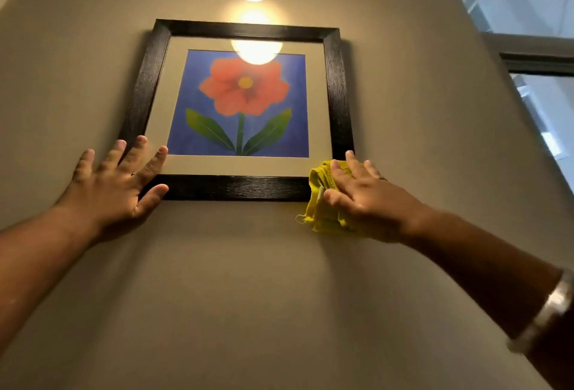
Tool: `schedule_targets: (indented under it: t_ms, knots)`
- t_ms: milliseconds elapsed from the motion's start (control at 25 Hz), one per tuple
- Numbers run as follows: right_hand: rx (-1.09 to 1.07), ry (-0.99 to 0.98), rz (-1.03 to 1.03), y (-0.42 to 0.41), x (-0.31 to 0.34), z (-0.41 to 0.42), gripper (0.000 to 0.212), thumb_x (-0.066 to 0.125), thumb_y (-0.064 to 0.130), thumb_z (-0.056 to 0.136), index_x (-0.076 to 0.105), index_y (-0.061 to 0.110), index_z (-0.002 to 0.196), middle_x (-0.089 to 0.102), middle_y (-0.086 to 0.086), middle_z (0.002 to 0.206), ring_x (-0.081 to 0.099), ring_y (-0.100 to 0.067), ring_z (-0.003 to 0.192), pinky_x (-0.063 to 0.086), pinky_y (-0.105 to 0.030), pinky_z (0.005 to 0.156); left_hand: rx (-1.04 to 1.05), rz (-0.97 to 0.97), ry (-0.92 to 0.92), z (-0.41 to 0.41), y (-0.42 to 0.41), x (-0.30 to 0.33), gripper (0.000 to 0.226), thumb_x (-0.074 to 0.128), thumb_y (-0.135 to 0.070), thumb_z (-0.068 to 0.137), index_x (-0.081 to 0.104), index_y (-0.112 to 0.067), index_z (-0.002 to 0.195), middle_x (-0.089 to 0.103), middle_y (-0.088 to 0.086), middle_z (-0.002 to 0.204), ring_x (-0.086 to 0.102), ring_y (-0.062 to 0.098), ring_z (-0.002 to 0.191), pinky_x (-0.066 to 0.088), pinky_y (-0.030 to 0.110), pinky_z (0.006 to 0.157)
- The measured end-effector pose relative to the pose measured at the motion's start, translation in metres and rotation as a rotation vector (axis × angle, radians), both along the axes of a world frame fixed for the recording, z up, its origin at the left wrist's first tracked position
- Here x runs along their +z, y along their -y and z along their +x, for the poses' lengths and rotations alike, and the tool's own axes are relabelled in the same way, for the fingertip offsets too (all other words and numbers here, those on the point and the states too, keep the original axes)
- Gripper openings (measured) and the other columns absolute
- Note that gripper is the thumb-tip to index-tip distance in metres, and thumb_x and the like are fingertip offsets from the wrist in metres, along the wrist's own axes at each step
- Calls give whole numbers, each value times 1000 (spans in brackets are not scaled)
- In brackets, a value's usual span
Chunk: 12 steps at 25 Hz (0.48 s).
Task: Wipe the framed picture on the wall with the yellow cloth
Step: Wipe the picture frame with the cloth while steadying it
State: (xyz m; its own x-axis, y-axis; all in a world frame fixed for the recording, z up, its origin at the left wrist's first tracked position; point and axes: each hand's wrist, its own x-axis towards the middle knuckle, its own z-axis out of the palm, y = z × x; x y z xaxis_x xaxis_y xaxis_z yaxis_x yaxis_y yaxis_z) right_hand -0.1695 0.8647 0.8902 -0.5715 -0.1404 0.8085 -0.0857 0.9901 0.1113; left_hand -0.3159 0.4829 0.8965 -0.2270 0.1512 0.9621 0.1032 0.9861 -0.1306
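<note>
Glass-fronted framed picture (239, 104) looks swingy, so left hand (115, 184), fingers spread, braces its corner; right hand (363, 197) presses the floppy yellow cloth (320, 203) flat at the other.

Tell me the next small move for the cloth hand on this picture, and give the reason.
Probably slide the right hand and the yellow cloth leftward along the bottom rail of the black frame. The cloth is bunched at the lower right corner, partly hanging below the frame, so the rail and glass lie unwiped beside it. The left hand is spread over the lower left corner, apparently steadying the frame.
</note>
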Motion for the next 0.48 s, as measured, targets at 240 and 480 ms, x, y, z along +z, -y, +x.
schedule_targets:
  t_ms: [240,480]
  knots:
    - [140,-262,-13,-30,12,10,65,62,18,86,34,21,145,47,-20,142,50,-37,123,43,-41,102,365,-40,200,37,-15,10,72,3,-66,88,-16,-36,151,-8,3,166,-6,28,152,-4,65,116]
    - [4,-184,-69,-15,23,10,60,75,48,71,57,21,122,62,-13,117,58,-33,105,51,-43,86,315,-253,11,107,-22,8,88,41,-59,87,-13,-32,152,8,11,166,9,31,152,6,65,117]
